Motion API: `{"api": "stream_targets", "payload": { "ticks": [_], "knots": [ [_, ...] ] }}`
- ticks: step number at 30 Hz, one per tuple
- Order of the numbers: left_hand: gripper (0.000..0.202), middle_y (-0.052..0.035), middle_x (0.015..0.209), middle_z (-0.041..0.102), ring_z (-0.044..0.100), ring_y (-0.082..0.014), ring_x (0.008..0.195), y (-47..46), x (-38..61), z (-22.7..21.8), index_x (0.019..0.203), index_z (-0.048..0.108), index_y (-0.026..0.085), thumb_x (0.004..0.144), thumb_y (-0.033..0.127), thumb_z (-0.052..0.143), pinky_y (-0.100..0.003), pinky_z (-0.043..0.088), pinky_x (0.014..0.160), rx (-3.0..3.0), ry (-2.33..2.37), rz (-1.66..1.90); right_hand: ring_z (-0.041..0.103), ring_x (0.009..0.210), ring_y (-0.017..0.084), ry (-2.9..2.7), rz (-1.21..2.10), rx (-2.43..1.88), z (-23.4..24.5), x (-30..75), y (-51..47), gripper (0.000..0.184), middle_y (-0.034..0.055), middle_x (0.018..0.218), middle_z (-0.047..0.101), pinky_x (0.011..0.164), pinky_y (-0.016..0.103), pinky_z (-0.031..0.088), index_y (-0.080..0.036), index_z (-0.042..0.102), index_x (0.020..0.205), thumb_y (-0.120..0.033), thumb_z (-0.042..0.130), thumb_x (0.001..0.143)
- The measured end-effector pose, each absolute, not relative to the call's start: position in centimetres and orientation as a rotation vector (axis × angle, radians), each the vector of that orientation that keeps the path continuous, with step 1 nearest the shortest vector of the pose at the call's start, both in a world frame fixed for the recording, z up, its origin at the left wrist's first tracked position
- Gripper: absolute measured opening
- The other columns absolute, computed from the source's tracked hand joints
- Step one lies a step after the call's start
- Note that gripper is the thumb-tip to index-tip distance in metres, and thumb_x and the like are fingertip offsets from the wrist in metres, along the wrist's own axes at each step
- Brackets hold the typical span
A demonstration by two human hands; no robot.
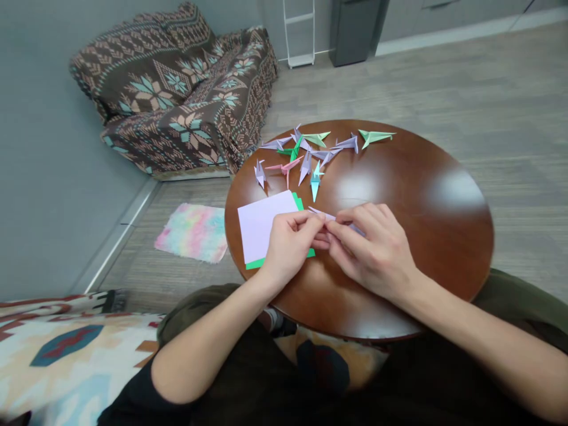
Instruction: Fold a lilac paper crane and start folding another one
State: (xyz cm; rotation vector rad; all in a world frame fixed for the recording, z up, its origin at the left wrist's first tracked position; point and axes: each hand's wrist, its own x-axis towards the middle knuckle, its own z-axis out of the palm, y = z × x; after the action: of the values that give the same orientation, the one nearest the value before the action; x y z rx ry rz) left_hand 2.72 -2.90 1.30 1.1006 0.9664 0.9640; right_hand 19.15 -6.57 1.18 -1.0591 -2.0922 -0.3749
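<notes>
In the head view, the left hand point(288, 242) and the right hand point(377, 251) meet over the near part of the round tabletop point(426, 236). The left hand is nearly closed, its thumb and fingertips pinching the lilac paper point(322, 213). The right hand is half curled, its fingertips gripping the same paper, which is folded narrow and partly covered by the fingers.

The lilac paper is held between the hands, its thin tip pointing up and left. Partly behind the left hand lies a lilac sheet point(264, 228), flat on green sheets point(255, 264) that stick out along its edges.

Beyond the hands, folded cranes sit in a loose cluster near the far edge: several lilac ones, a green crane point(294, 151), a pink crane point(287, 168) and a blue crane point(315, 182), nearest the hands. A pale green crane point(373, 137) lies at the right end of the group.
</notes>
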Motion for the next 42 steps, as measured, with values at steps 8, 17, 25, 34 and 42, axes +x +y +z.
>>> {"api": "stream_targets", "payload": {
  "ticks": [8, 17, 25, 34, 42],
  "knots": [
    [0.045, -0.0009, 0.06, 0.066, 0.064, -0.0101, 0.054, -2.1, 1.7, 1.8, 0.071, 0.062, 0.015, 0.093, 0.054, 0.07, -0.021, 0.056, 0.058, 1.427, 0.837, 0.882, 0.07, 0.092, 0.023, -1.637, 0.679, -1.087, 1.5, 20.7, -6.1, 0.004, 0.0066, 0.099, 0.071, 0.081, 0.038, 0.056, -0.022, 0.068, 0.094, -0.024, 0.071, 0.093],
    [0.04, 0.0018, 0.065, 0.062, 0.06, -0.0102, 0.058, -2.4, 2.6, 1.3, 0.076, 0.06, 0.016, 0.092, 0.051, 0.072, -0.021, 0.051, 0.06, 1.51, 0.867, 0.873, 0.074, 0.073, 0.018, -1.257, 1.3, -1.056, 0.5, 19.9, -5.9, 0.026, 0.0001, 0.075, 0.074, 0.065, 0.027, 0.056, -0.022, 0.06, 0.083, -0.022, 0.085, 0.079],
    [0.038, 0.0028, 0.071, 0.057, 0.052, -0.0097, 0.064, -2.1, 2.5, 0.7, 0.076, 0.059, 0.016, 0.083, 0.046, 0.081, -0.022, 0.043, 0.063, 1.408, 0.873, 0.867, 0.067, 0.064, 0.015, -1.245, 1.135, -1.199, -0.3, 19.3, -6.2, 0.026, -0.0013, 0.073, 0.071, 0.06, 0.026, 0.054, -0.021, 0.064, 0.078, -0.026, 0.089, 0.075],
    [0.037, 0.0018, 0.073, 0.063, 0.054, -0.0103, 0.067, -2.1, 2.9, -1.1, 0.081, 0.065, 0.016, 0.079, 0.046, 0.086, -0.023, 0.043, 0.068, 1.152, 0.859, 1.015, 0.074, 0.076, 0.019, -1.144, 1.128, -1.158, -0.1, 18.8, -6.3, 0.015, 0.0037, 0.083, 0.08, 0.075, 0.032, 0.061, -0.019, 0.082, 0.089, -0.026, 0.086, 0.078],
    [0.03, 0.0017, 0.074, 0.065, 0.054, -0.0092, 0.067, -2.0, 3.1, -1.6, 0.081, 0.071, 0.016, 0.08, 0.041, 0.087, -0.022, 0.042, 0.069, 1.116, 0.763, 1.037, 0.067, 0.077, 0.014, -1.125, 1.163, -1.07, -0.2, 18.7, -6.4, 0.024, 0.0007, 0.084, 0.071, 0.074, 0.028, 0.055, -0.022, 0.085, 0.104, -0.022, 0.085, 0.079]
  ]
}}
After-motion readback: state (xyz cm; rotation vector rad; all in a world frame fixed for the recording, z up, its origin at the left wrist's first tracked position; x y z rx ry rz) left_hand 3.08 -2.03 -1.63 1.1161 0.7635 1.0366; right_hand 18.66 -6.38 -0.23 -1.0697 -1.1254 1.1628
